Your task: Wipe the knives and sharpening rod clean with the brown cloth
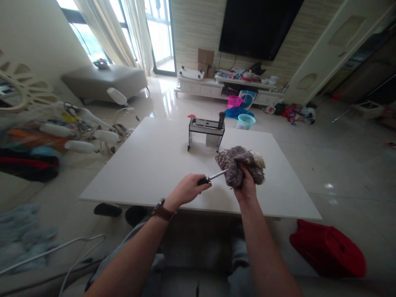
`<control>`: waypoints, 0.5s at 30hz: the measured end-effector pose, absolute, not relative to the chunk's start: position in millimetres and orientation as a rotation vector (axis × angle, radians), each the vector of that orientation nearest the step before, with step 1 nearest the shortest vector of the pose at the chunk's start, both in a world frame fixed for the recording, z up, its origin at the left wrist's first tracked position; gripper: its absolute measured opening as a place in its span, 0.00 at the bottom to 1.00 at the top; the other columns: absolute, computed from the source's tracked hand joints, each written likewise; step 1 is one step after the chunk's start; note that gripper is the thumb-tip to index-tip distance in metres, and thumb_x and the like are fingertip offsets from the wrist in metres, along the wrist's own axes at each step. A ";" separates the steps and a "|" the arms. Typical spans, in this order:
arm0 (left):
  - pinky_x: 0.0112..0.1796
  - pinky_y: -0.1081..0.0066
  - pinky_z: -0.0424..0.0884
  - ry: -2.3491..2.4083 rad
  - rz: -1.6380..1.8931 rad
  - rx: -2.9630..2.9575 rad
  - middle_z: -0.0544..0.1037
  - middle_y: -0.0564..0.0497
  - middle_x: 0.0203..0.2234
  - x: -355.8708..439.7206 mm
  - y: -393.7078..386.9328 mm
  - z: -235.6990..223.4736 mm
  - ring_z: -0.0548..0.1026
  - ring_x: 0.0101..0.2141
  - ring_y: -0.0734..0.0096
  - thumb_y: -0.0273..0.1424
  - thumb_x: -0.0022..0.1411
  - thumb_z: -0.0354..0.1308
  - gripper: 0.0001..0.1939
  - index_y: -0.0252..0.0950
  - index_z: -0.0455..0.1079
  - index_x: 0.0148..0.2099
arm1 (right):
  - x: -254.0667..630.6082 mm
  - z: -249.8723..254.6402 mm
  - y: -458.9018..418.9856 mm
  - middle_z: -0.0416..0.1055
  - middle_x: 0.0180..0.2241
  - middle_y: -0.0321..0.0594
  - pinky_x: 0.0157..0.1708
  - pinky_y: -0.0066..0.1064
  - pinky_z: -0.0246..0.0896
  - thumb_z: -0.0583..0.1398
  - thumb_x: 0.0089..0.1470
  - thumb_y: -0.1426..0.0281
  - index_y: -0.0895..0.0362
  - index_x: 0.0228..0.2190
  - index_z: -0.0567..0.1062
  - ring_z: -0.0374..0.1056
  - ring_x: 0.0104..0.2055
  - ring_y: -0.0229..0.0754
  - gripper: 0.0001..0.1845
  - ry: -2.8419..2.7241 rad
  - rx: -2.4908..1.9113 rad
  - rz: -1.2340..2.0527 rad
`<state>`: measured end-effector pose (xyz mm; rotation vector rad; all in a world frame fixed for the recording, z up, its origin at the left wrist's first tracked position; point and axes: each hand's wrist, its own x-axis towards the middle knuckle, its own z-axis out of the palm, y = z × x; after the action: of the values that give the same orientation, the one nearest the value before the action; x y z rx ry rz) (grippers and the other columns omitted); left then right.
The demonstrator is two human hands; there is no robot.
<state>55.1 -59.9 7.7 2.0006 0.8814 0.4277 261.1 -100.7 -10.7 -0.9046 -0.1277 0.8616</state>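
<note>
Over the near side of the white table (148, 165), my left hand (188, 189) is closed around the black handle of a thin metal rod (218, 175). The rod's far end disappears into a fluffy grey-brown cloth (235, 171), so its tip is hidden. My right hand (246, 185) grips that bunched cloth from below, thumb against its front. A paler patch of the cloth shows at the upper right. Farther back on the table stands a clear-sided knife block (206, 128) with a black top. One dark-handled knife (221, 119) sits upright in its right side.
A red bag-like object (328, 249) lies right of the table's near edge. Left of the table is a lamp-like fixture with white shades (80, 146). Beyond the table are a blue-green basket (246, 121), a pink basket (235, 101) and a low white cabinet (201, 88).
</note>
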 end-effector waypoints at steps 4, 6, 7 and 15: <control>0.24 0.74 0.62 0.789 0.443 1.777 0.71 0.56 0.18 68.2 -67.8 -0.6 0.69 0.19 0.75 0.37 0.66 0.53 0.12 0.37 0.66 0.32 | 232.4 -16.6 -107.5 0.82 0.46 0.39 0.55 0.42 0.75 0.78 0.33 0.67 0.55 0.44 0.81 0.78 0.51 0.47 0.32 -0.266 -1.056 0.904; 0.22 0.75 0.62 0.770 0.473 1.682 0.68 0.58 0.17 73.9 -70.6 -5.2 0.67 0.17 0.75 0.33 0.65 0.51 0.09 0.38 0.64 0.31 | 223.9 -20.7 -109.9 0.82 0.47 0.41 0.56 0.46 0.75 0.78 0.33 0.65 0.56 0.46 0.81 0.78 0.51 0.50 0.35 -0.333 -1.127 0.940; 0.21 0.75 0.62 0.774 0.494 1.661 0.68 0.58 0.17 75.9 -71.4 -7.0 0.66 0.17 0.76 0.31 0.63 0.50 0.08 0.38 0.63 0.31 | 221.4 -22.4 -110.4 0.82 0.47 0.42 0.56 0.48 0.74 0.78 0.33 0.64 0.56 0.47 0.80 0.77 0.51 0.51 0.36 -0.359 -1.150 0.944; 0.33 0.72 0.66 0.752 0.567 1.831 0.77 0.51 0.26 77.8 -67.0 -9.7 0.73 0.29 0.70 0.27 0.61 0.51 0.07 0.35 0.68 0.31 | 216.1 -24.4 -108.3 0.82 0.47 0.40 0.62 0.52 0.68 0.79 0.30 0.68 0.57 0.47 0.80 0.76 0.53 0.50 0.37 -0.338 -1.138 0.831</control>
<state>77.8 -67.0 -9.7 1.8309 0.7522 0.5668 216.1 -108.3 -24.4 -1.1379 -0.3378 0.8308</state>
